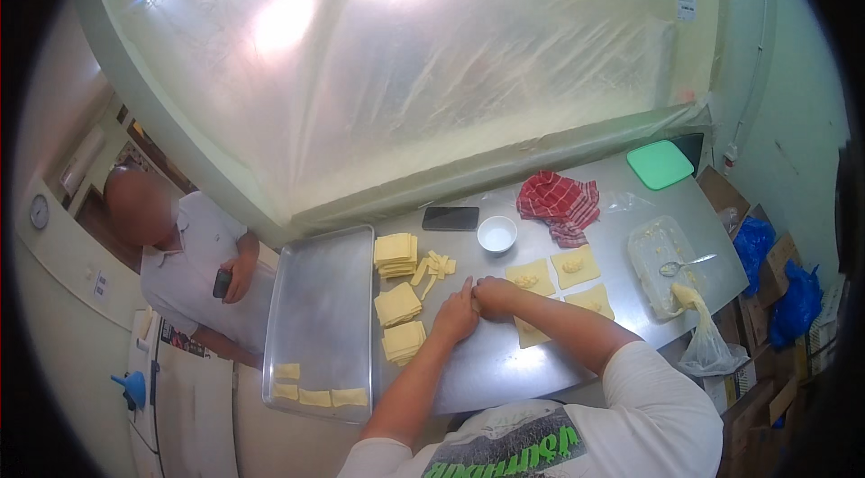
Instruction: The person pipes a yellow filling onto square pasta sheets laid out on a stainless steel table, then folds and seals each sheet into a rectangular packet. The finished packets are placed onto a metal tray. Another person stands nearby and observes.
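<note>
My left hand [457, 314] and my right hand [492, 296] meet low over the steel table, fingers closed together. Whatever lies between the fingertips is hidden. Just right of them lie several flat yellow dough squares, such as the far right one [577, 267], with pale filling on those I can see well; my right forearm crosses over part of the group. Left of my hands stand three stacks of plain dough squares [397, 305]. Loose dough strips [434, 269] lie beside the far stack.
A metal tray [320, 316] at left holds several folded pastries [349, 397]. Beyond my hands are a white bowl [496, 245], black phone [450, 218] and red checked cloth [559, 203]. At right: green lid [660, 164], plastic container [649, 248], spoon [687, 264], plastic bag [712, 347]. A person [203, 248] stands left.
</note>
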`<state>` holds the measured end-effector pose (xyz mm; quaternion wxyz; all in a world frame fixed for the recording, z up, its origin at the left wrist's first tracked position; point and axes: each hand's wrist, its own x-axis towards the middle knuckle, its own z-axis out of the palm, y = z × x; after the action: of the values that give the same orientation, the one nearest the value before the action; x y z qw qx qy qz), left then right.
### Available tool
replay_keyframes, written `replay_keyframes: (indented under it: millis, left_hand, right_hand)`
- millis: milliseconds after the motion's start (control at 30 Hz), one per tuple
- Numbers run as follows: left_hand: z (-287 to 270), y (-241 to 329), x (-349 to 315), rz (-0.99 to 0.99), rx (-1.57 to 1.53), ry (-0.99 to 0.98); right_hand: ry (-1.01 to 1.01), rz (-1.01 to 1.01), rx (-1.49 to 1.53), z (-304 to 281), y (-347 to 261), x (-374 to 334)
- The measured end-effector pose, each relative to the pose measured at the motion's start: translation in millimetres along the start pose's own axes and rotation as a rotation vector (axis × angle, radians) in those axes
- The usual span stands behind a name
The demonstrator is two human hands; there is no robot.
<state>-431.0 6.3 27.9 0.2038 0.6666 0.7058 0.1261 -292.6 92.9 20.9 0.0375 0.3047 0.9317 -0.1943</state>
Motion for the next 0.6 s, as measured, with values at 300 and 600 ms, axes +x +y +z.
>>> replay_keyframes:
  millis: [300,600]
  left_hand:
    - [-11.4,5.8,14.5,0.000,-0.022,-0.073]
    - [-16.7,-7.3,-7.3,-0.129,-0.087,-0.101]
  right_hand:
    - [-0.239,0.037,0.036,-15.7,10.9,12.9]
    - [-0.233,-0.051,-0.072,-7.0,-2.3,11.6]
